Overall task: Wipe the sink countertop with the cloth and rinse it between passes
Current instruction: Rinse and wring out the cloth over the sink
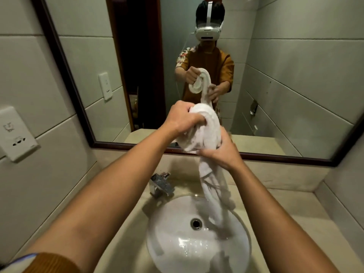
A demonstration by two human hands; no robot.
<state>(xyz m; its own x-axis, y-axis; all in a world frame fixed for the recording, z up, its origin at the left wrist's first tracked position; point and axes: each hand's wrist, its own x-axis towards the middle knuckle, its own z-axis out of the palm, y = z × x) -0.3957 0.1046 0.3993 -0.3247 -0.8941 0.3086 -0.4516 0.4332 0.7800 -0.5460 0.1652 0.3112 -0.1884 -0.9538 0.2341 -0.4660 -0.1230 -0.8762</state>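
Left hand: the left hand (pixel 182 120) is clenched around the bunched top of the white terry cloth (pixel 204 134), knuckles up, held high in front of the dark-framed mirror (pixel 65 62).
Right hand: the right hand (pixel 221 152) is closed around the same cloth just below the bunch, at about 5 o'clock from the left hand, the two nearly touching.
Key relation: the cloth's long axis runs roughly top to bottom, from the left hand at 12 o'clock, through the right hand, to a loose tail at 6 o'clock. The right hand is nearer the tail, so any squeeze or downward stripping would likely fall to it.
Cloth: twisted and ropy, hanging limp; it looks wet, though no drips are clear.
Cloth position: in the air above the round white ceramic basin (pixel 169 233), its tail reaching down by the drain (pixel 196 223).
Basin: water beads at its bottom.
Tap: the chrome tap (pixel 160 184) sits at 10 o'clock of the basin; no stream is visible.
Worktop: the beige stone worktop (pixel 295 223) surrounds the basin.
Step judged: wringing after a rinse, before wiping.
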